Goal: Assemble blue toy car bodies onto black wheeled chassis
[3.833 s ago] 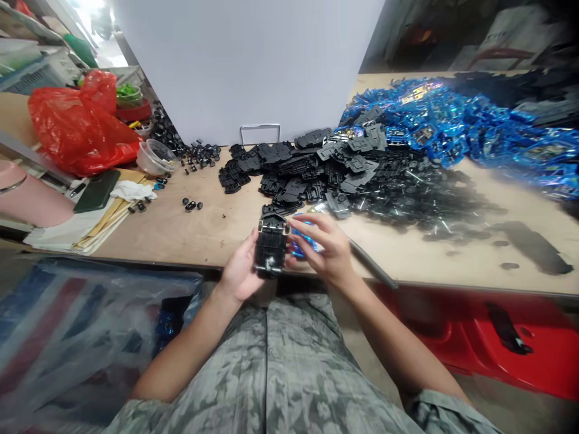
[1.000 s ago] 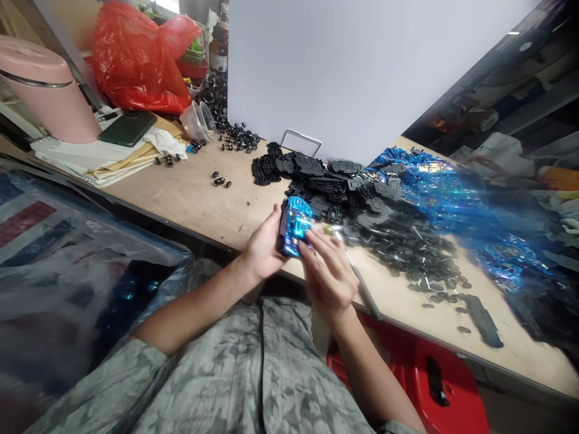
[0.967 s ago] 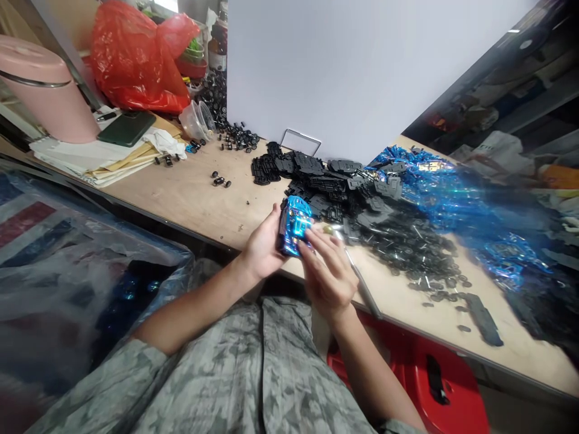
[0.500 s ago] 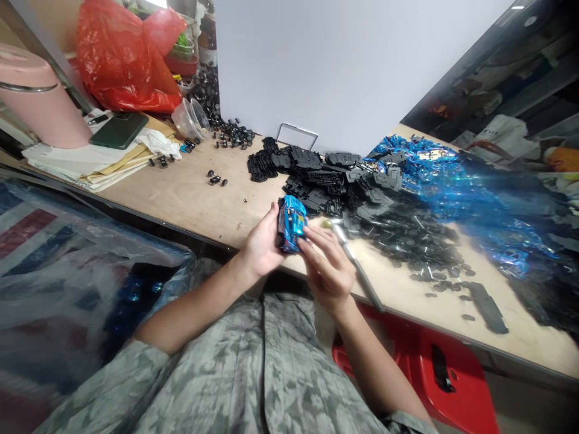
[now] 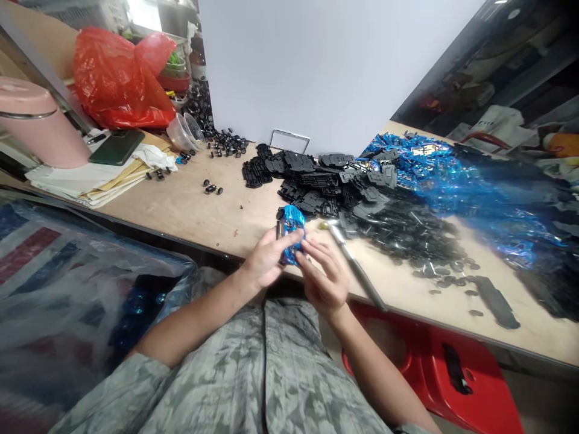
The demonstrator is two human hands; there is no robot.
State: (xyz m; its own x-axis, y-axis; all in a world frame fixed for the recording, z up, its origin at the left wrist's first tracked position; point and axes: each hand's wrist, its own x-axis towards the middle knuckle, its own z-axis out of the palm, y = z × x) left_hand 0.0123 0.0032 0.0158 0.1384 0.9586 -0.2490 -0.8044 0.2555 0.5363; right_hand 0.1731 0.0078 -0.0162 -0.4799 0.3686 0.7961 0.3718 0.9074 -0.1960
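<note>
A shiny blue toy car (image 5: 294,219) is held between both hands above the front edge of the table. My left hand (image 5: 268,258) grips it from the left, its thumb lying across the car. From the right, the bent fingers of my right hand (image 5: 324,276) press on the car's near end and side. One black wheel shows at its upper left; the hands cover much of the rest. Just beyond lies a pile of black toy-car chassis plates (image 5: 303,175). A hammer-like tool with a metal handle (image 5: 357,268) rests right of my right hand.
Wheels on axles (image 5: 407,232) and blue car bodies (image 5: 416,157) heap on the right. A white board (image 5: 294,66) stands behind. At left are a pink flask (image 5: 40,123), a phone (image 5: 117,147) and a red bag (image 5: 120,81). A lined sack (image 5: 67,313) sits below left, a red stool (image 5: 474,374) below right.
The left thumb has moved from the car's side onto its top. Both hands and the car have shifted slightly toward my body, and the camera view has moved a little.
</note>
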